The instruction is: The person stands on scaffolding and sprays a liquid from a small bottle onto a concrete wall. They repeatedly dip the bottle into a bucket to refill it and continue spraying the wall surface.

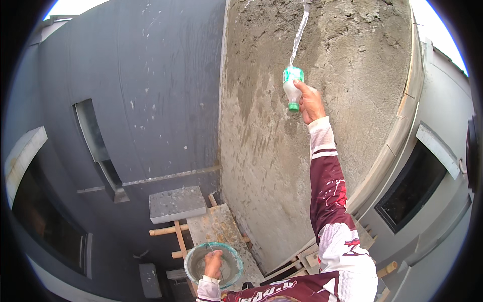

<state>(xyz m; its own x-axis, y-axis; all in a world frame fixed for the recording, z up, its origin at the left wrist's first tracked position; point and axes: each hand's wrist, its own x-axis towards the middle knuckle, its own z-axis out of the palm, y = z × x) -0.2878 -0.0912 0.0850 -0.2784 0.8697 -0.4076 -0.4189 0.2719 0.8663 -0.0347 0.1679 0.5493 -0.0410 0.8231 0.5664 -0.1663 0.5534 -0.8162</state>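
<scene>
My right hand (310,102) is raised at arm's length before the rough cement wall (271,166). Its fingers are closed around a plastic bottle (292,91), held upside down with the green cap at the bottom. A stream of water (300,38) shoots up from the bottle's upper end, which looks cut open. Low in the picture, my left hand (213,264) is closed on the thin handle of a bucket (240,261) with a teal rim. The bucket's inside looks grey, and my left hand hides part of it.
Below me is a plank platform (214,224) on bamboo poles (168,230). A grey concrete ledge (177,204) juts out beside it. A dark grey wall (166,100) stands at left, and a wooden strip (402,110) edges the cement wall at right.
</scene>
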